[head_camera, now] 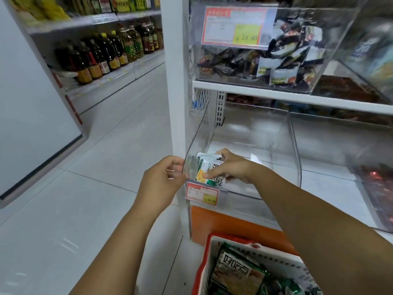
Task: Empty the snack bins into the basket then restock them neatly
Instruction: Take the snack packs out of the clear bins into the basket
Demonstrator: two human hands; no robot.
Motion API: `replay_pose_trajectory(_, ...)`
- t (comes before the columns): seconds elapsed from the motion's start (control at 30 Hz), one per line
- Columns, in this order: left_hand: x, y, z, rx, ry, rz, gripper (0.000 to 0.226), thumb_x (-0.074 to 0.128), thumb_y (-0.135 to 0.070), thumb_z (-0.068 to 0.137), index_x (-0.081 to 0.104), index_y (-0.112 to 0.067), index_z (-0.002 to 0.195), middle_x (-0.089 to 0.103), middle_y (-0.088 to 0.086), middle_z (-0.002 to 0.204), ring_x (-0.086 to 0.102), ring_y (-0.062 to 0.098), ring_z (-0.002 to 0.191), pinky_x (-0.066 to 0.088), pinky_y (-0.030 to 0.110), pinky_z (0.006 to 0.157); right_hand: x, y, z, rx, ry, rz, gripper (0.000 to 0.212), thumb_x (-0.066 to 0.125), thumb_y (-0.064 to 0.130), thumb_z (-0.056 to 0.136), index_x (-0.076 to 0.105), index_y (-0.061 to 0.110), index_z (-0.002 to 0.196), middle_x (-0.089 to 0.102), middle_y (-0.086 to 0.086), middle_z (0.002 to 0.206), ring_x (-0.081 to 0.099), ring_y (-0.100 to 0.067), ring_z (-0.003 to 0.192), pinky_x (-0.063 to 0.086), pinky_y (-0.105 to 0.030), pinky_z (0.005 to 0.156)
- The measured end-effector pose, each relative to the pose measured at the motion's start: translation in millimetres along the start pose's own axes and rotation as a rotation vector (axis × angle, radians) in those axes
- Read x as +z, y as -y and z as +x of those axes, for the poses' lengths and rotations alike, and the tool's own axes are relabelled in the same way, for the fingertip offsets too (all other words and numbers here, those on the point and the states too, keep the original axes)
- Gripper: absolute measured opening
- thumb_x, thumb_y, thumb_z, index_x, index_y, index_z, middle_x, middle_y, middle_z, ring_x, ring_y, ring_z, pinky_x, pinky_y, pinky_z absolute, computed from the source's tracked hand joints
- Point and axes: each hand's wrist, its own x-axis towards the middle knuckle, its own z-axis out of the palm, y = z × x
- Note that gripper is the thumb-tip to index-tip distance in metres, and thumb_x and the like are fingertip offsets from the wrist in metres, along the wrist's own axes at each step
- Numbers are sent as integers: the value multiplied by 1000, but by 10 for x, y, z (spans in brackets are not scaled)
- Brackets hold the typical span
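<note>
clear bin (234,196) edge pinched by left grip (161,177), right grip (231,169) clamped on green packet (207,171) inside.

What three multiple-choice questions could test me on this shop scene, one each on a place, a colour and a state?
1. Where is the basket? A on the top shelf; B below the clear bin; C in the far aisle.
2. What colour is its rim? A red; B blue; C black.
3. What is the right hand doing? A hanging idle; B holding a snack packet inside the bin; C lifting a bottle.
Answers: B, it sits low in view under the bin; A, its edge is red; B, fingers and thumb pinch the packet within the bin's walls.
</note>
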Motion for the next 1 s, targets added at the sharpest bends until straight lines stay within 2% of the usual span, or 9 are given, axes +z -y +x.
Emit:
replay_pose_trajectory(0.23,29,-288,-193,164,-191,-13,34,67,-31,89,59,-34,122,55,-14,113,57,5,99,41,8,75,-190,154,-846,-210,-207,215,77,88,16,63,41,27,122,62,-4,117,66,-25,98,56,-42,75)
replay_pose_trajectory(0.33,151,-545,-423,254,-72,-165,33,63,-33,91,59,-35,124,57,-16,117,57,0,106,45,12,83,-237,167,-1518,-313,-241,188,73,88,14,62,45,31,119,63,0,113,67,-25,99,58,-42,79)
replay_pose_trajectory(0.43,434,-755,-656,221,222,-310,32,60,-33,95,58,-35,127,63,-14,122,60,1,112,52,22,91,-191,-9,-2147,-318,-181,99,73,87,14,64,45,31,121,63,2,108,67,-20,96,57,-38,82)
replay_pose_trajectory(0.57,964,-753,-955,54,536,-316,31,63,-44,89,64,-39,120,72,-6,108,69,17,101,54,42,93,-107,-598,-2642,-215,-170,92,71,87,18,66,48,37,122,61,6,112,64,-12,96,54,-30,83)
replay_pose_trajectory(0.7,1505,-547,-1314,-33,686,-139,47,57,-45,95,49,-31,138,56,-14,125,59,8,98,51,22,78,-5,-1457,-2884,3,-222,225,59,83,18,73,52,49,111,53,27,113,59,1,94,51,-29,85)
replay_pose_trajectory(0.77,1794,-316,-1479,-179,735,-128,64,58,-46,94,34,-26,150,46,-5,139,58,9,98,56,21,74,53,-1980,-2931,144,-272,259,54,83,22,73,54,43,114,51,20,126,59,-4,99,50,-35,87)
replay_pose_trajectory(0.83,2072,-44,-1625,-294,786,-106,74,59,-48,93,25,-24,154,32,1,155,58,17,109,58,34,87,120,-2446,-2990,311,-290,217,56,82,20,76,53,31,123,51,6,134,62,-20,103,51,-40,85)
replay_pose_trajectory(0.9,2307,177,-1802,-383,832,-46,74,57,-48,94,22,-22,154,30,3,155,60,17,103,59,36,85,199,-2834,-3069,482,-287,215,66,79,15,78,45,19,134,50,-9,138,62,-31,106,52,-41,80)
replay_pose_trajectory(1.0,2603,410,-2093,-446,913,37,68,54,-50,95,32,-15,149,49,4,128,59,16,98,57,37,89,330,-3222,-3183,599,-292,288,82,79,13,78,33,8,146,50,-12,139,66,-9,81,53,-25,61)
